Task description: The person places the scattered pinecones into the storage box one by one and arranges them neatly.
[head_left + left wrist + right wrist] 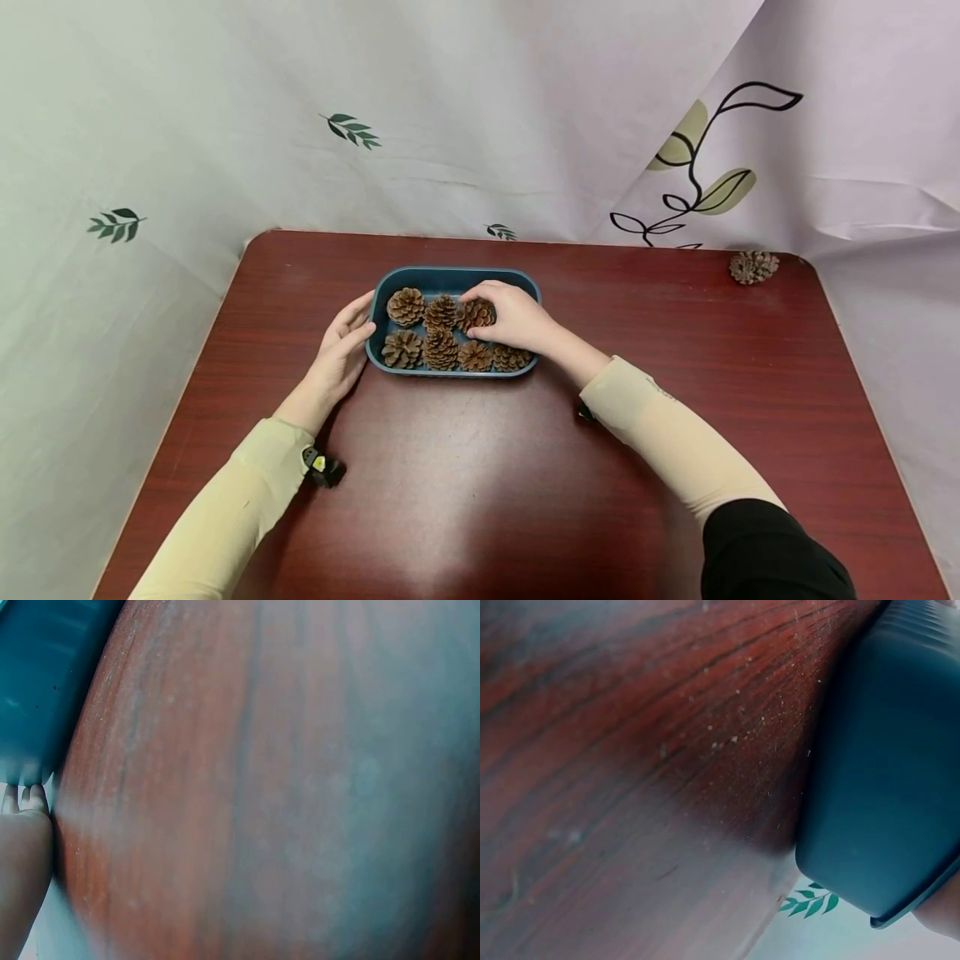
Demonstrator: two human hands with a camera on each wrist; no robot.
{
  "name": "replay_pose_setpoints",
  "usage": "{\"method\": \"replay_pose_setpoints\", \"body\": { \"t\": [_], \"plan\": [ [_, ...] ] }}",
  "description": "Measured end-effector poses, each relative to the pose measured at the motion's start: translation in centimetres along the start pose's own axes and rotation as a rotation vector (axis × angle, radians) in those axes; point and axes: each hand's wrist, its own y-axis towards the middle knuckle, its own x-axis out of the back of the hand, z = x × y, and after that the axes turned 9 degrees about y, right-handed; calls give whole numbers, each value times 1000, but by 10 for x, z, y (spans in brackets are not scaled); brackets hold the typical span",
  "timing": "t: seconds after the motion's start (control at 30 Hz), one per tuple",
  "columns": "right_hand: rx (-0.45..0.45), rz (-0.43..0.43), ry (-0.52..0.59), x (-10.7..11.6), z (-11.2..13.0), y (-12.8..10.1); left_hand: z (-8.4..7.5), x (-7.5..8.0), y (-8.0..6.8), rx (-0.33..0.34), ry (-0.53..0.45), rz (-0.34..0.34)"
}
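A blue rectangular plastic bin (450, 374) with rounded corners holds several brown pine cones (406, 307) in two rows. My right hand (517, 318) reaches over the bin's right side and grips a pine cone (474, 314) in the back row between thumb and fingers. At the bin's left end, my left hand (341, 348) rests its fairly straight fingers and thumb against the wall. The left wrist view shows the fingertips (34, 796) touching the bin (45, 682). In the right wrist view the bin's outer wall (885, 772) hides most of the right hand.
The bin stands on a dark red wood-grain table (465, 467), toward its back edge. Another pine cone (753, 267) lies alone at the far right corner. Behind the table hangs a pale cloth (465, 100) with leaf prints.
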Motion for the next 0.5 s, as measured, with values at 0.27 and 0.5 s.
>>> {"method": "replay_pose_setpoints", "body": {
  "t": [0.27,0.5],
  "plan": [
    [-1,13,20,1,1,-1,-1,0,0,2,3,1],
    [4,16,31,1,1,-1,-1,-1,0,-2,-4,3]
  ]
}}
